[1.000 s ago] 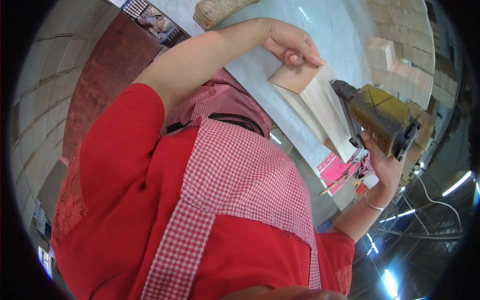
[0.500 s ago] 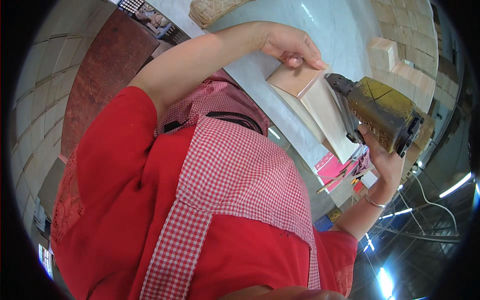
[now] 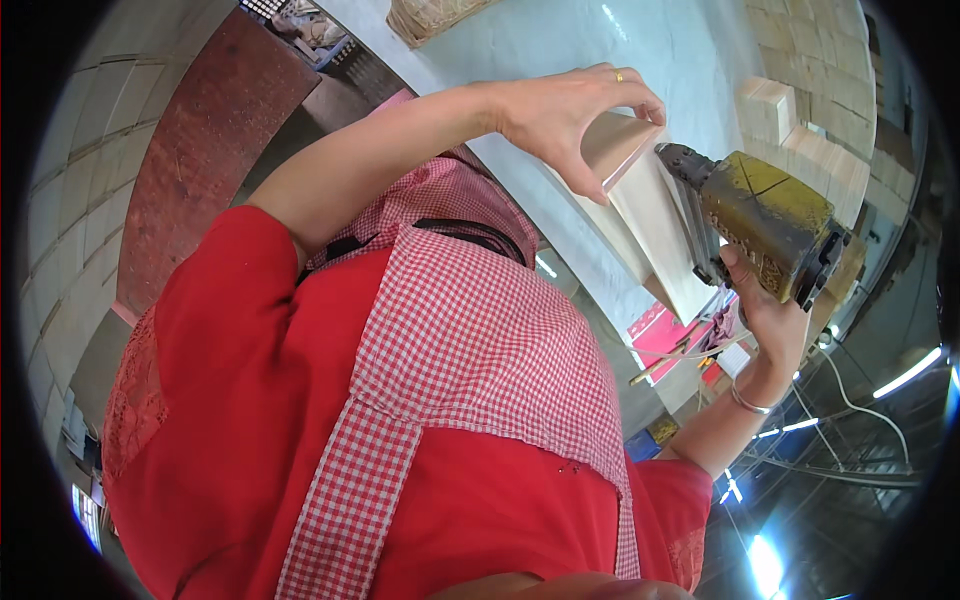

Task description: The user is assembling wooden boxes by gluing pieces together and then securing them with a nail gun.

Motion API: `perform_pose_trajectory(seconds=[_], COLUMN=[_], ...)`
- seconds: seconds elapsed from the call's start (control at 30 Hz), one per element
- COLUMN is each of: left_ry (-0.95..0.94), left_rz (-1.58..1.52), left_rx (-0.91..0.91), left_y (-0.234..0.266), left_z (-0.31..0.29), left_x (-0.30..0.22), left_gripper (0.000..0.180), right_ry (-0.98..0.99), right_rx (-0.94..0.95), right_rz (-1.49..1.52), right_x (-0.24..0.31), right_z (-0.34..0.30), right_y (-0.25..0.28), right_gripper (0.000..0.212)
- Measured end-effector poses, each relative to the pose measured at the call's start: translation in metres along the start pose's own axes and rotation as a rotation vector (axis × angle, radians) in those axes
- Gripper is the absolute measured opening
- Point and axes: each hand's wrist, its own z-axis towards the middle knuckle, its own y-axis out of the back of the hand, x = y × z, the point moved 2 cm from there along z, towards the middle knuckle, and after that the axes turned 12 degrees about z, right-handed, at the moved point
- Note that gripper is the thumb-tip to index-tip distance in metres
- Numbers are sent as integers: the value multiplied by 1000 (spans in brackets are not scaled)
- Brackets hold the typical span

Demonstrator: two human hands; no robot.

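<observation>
two hands, one left hand [image 3: 560, 112] and one right hand [image 3: 777, 325]; one nail gun [image 3: 770, 205]; one box [image 3: 655, 222]; one ring [image 3: 619, 76]; one bangle [image 3: 742, 400]; one apron [image 3: 490, 350]; two sleeves [image 3: 205, 310]; one table [image 3: 680, 60]; one bundle [image 3: 425, 16]; one red board [image 3: 210, 150]; at least four lights [image 3: 908, 372]; stacked blocks [image 3: 825, 150], too crowded to count

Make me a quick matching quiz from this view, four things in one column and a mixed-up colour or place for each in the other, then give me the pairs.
Things:
1. Power tool
2. Apron
3. Box-shaped piece
4. Bracelet

Descriptions:
A. Pale wood, left grip at one end
B. Silvery
C. Held in the right grip
D. Red-and-white check

Pairs: 1-C, 2-D, 3-A, 4-B
</observation>
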Motion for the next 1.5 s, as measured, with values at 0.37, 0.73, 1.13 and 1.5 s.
perform_pose_trajectory(seconds=[0.37, 0.73, 1.13, 1.5], left_ry=[-13, -17, -10, 64], left_rz=[-114, -119, -100, 409], left_rx=[1, -8, -14, -424], left_y=[-4, -7, -6, -65], left_z=[5, 6, -1, -26], left_x=[10, 15, 13, -4], left_gripper=[89, 91, 101, 86], right_ry=[-24, -196, -330, -109], right_rx=[-64, -63, -4, 13], right_rz=[161, 179, 58, 158], right_x=[5, -2, 9, 7], right_z=[3, 10, 18, -35], right_y=[-2, 0, 5, -7], right_gripper=[45, 44, 38, 44])
